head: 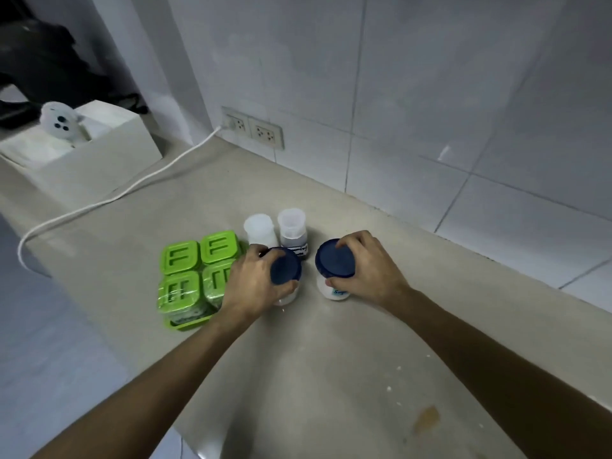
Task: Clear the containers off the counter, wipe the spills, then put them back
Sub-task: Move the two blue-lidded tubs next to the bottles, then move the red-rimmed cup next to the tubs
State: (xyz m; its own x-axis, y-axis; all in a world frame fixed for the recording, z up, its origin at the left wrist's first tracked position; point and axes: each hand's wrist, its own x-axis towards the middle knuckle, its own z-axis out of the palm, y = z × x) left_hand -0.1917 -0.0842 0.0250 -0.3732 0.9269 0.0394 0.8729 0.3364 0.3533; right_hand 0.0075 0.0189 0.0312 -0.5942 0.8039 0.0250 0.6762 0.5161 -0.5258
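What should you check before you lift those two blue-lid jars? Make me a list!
1. Left hand has a grip on the left blue-lid jar: ok, fingers wrap its rim.
2. Right hand has a grip on the right blue-lid jar: ok.
3. Both blue lids shut tight: cannot tell.
4. Room to lift past the two small white-capped jars just behind: ok if lifted straight up.
5. Green box set clear of the left wrist: not ok, it sits right beside it.
6. Spills wiped: not ok, a brown stain and white specks remain on the counter.
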